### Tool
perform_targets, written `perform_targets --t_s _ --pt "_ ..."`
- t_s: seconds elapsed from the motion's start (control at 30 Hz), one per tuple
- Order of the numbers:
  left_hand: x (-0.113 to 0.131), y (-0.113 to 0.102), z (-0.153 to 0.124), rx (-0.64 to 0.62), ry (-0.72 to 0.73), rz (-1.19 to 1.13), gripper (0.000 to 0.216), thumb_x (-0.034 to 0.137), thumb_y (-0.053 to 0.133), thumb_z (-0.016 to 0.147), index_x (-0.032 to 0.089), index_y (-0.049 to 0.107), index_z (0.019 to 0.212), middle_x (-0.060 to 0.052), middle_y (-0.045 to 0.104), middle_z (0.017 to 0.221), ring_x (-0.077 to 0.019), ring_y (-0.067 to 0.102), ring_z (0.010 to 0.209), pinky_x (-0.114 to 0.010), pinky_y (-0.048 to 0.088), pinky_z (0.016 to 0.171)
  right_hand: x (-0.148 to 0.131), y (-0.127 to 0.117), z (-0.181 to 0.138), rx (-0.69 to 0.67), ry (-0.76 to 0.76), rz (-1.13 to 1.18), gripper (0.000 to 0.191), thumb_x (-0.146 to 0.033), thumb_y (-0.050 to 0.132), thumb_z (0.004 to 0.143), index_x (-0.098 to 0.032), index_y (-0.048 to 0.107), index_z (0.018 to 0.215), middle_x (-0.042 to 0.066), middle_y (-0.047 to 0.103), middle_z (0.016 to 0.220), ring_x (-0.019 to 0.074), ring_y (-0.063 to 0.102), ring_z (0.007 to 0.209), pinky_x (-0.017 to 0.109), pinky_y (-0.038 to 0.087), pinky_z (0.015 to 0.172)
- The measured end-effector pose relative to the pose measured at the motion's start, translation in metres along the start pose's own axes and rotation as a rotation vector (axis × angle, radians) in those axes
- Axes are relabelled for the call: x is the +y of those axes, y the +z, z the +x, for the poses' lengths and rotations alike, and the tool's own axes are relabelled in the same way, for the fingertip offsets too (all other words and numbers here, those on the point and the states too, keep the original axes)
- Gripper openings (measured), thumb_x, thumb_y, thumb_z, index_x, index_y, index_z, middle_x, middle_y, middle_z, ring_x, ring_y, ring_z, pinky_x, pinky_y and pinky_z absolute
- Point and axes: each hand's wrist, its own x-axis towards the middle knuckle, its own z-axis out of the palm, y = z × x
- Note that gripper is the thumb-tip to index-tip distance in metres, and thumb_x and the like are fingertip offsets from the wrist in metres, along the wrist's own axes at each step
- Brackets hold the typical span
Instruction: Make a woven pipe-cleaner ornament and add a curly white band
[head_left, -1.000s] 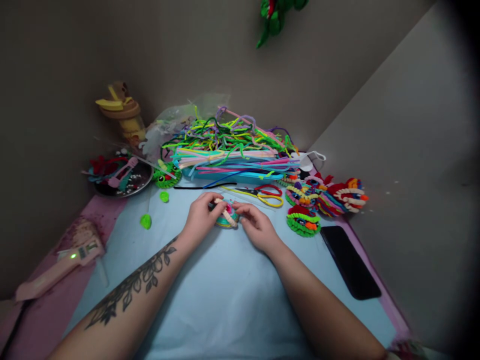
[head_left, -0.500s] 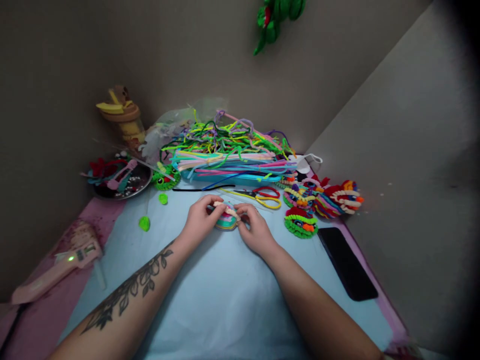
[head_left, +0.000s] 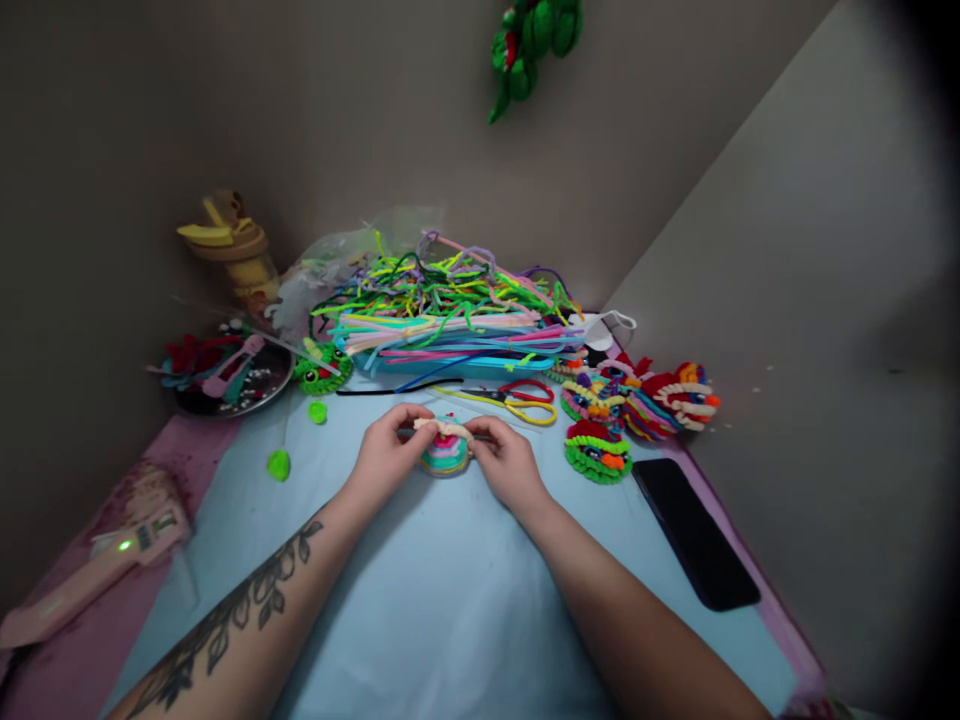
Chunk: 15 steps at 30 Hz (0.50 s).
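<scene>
My left hand [head_left: 384, 452] and my right hand [head_left: 506, 462] both pinch a small round pipe-cleaner piece [head_left: 445, 455] with pink, teal and yellow rings, held just above the light blue mat [head_left: 442, 600]. A cream pipe-cleaner strip [head_left: 444, 428] lies across its top between my fingertips. Red and yellow scissors [head_left: 517, 400] lie just beyond my hands. Behind them a tray carries a big pile of coloured pipe cleaners [head_left: 450, 300].
Finished fuzzy pieces [head_left: 637, 400] sit to the right, one green and red one [head_left: 598, 450] nearest. A black phone [head_left: 694, 535] lies at the right edge. A pink glue gun [head_left: 97, 565] rests at left, a dark dish of bits [head_left: 225, 365] behind it, green pompoms [head_left: 278, 464] between.
Both hands turned the round piece and laid the cream strip level across its top. The camera tilted slightly, so everything sits a little lower and further left.
</scene>
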Motion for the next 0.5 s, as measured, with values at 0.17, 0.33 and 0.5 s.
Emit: perform_targets --t_s 0.17,0.33,0.5 --pt "0.0 0.0 0.001 0.046 0.007 0.048 0.024 0.038 0.062 0.075 0.017 0.064 0.086 -0.003 0.068 0.083 -0.0177 0.063 0.077 -0.027 0.049 0.068 -0.005 -0.003 0.0 -0.028 -0.169 -0.134 0.024 -0.01 0.051 0.079 -0.023 0.066 0.093 0.005 0.066 0.091 0.0188 0.062 0.089 0.034 0.051 0.081" --pt "0.002 0.0 0.001 0.063 0.003 0.047 0.024 0.038 0.062 0.074 0.017 0.064 0.085 -0.003 0.068 0.082 -0.0172 0.062 0.075 -0.026 0.049 0.067 -0.012 -0.006 0.001 -0.112 -0.291 -0.19 0.031 -0.006 0.045 0.084 -0.024 0.065 0.101 0.006 0.061 0.097 0.0193 0.058 0.096 0.036 0.049 0.086" --pt "0.002 0.001 0.0 0.069 -0.007 0.04 0.023 0.036 0.061 0.075 0.017 0.063 0.087 -0.003 0.067 0.084 -0.0169 0.062 0.077 -0.026 0.049 0.068 -0.014 -0.007 0.001 -0.187 -0.323 -0.244 0.033 -0.008 0.042 0.088 -0.025 0.064 0.107 0.008 0.056 0.102 0.0205 0.055 0.099 0.038 0.049 0.087"
